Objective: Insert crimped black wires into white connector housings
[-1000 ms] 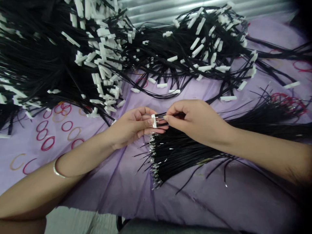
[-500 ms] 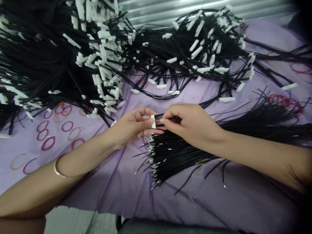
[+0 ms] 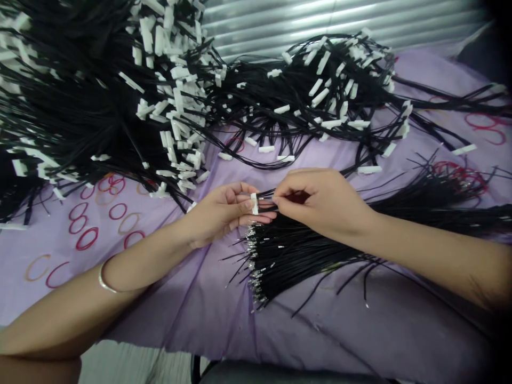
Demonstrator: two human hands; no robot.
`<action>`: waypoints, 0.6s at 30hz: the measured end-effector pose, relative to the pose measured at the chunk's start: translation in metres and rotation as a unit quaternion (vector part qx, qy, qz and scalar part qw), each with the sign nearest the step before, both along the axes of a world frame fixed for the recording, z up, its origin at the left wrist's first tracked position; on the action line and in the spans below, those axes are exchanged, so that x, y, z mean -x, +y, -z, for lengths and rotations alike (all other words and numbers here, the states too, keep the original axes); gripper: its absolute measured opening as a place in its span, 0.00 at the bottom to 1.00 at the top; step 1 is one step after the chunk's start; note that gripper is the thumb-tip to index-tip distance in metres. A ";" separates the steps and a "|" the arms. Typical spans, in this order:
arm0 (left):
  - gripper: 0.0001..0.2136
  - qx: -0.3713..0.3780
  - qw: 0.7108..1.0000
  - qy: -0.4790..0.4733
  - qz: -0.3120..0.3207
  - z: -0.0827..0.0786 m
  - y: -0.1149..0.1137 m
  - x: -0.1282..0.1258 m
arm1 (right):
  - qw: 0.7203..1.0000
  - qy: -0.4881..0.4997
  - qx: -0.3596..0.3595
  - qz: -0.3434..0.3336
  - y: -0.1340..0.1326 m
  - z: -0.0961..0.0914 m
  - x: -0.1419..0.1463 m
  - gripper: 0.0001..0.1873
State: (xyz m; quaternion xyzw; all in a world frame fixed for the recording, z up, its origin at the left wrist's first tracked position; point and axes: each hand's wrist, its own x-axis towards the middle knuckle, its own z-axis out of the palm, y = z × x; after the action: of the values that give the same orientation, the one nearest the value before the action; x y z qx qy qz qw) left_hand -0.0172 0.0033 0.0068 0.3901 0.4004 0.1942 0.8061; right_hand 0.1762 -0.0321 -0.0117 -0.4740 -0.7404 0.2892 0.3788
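My left hand (image 3: pixel 222 216) holds a small white plastic connector (image 3: pixel 254 204) between thumb and fingers. My right hand (image 3: pixel 316 200) pinches thin black wires (image 3: pixel 266 196) right beside that connector. Below both hands lies a loose bundle of black wires (image 3: pixel 288 261), with crimped metal terminals at its left end. The terminals sit just under my left fingertips. My right hand partly hides the wires it holds, so I cannot tell how many it has.
Large tangled heaps of black wires ending in white connectors (image 3: pixel 172 96) fill the top of the view over a purple sheet (image 3: pixel 360 325). Red rubber bands (image 3: pixel 87 239) lie on the sheet at left. Corrugated metal (image 3: pixel 320 24) runs behind. A bangle (image 3: pixel 106 282) circles my left wrist.
The whole view has shifted slightly, with the heaps sitting a little lower and further right. My hands stay together at the connector, and my right fingers remain on the wires.
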 end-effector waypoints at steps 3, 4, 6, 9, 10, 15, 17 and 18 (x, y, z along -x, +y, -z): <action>0.07 -0.004 1.000 0.003 0.002 0.000 0.001 0.000 | 1.000 0.004 0.006 -0.003 0.001 0.001 0.001 0.07; 0.06 -0.004 1.000 0.005 0.003 0.000 0.001 0.000 | 1.000 0.003 0.006 -0.003 0.001 0.002 0.002 0.07; 0.07 -0.005 1.000 0.009 0.003 -0.001 0.001 0.000 | 1.000 0.002 0.011 -0.001 0.001 0.002 0.003 0.07; 0.07 -0.005 1.000 0.011 0.004 -0.001 0.001 -0.001 | 1.000 -0.001 0.011 0.004 0.001 0.002 0.003 0.06; 0.07 -0.004 1.000 0.010 0.005 -0.001 0.001 -0.001 | 1.000 -0.002 0.008 0.006 0.001 0.002 0.002 0.07; 0.07 0.000 1.000 0.014 0.007 -0.001 0.002 0.000 | 1.000 -0.004 0.001 0.008 0.001 0.000 0.002 0.06; 0.07 -0.002 1.000 0.015 0.008 0.000 0.002 0.001 | 1.000 -0.011 0.000 0.006 0.001 0.000 0.004 0.07; 0.07 -0.003 1.000 0.016 0.008 0.001 0.001 0.001 | 1.000 -0.017 0.000 0.004 0.001 0.001 0.004 0.07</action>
State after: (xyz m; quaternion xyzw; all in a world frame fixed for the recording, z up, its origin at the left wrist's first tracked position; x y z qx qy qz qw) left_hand -0.0179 0.0047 0.0062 0.3985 0.4095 0.1832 0.8000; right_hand 0.1718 -0.0310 -0.0129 -0.4812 -0.7451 0.2795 0.3675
